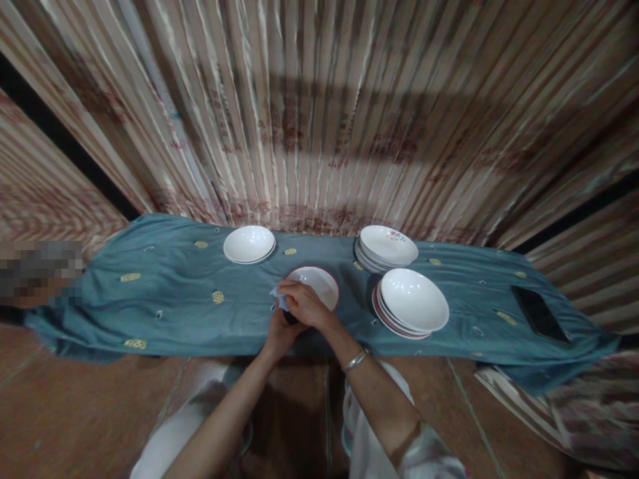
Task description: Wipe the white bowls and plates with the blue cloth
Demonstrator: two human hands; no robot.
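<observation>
A white bowl with a red rim (324, 285) is at the middle of the cloth-covered table, near its front edge. My left hand (283, 332) grips the bowl's near left side, with its fingers partly hidden by the bowl and my other hand. Reaching across the bowl, my right hand (305, 303) presses a light blue cloth (281, 298) at the left rim. A silver bangle is on the right wrist. Between the hands shows a small dark patch that I cannot make out.
Two stacks of white dishes stand to the right: a rear stack (387, 245) with a floral top dish, and a nearer stack (414, 301). A small white stack (249, 244) is at the back left. A black phone (539, 313) lies far right. A person's blurred head shows at left.
</observation>
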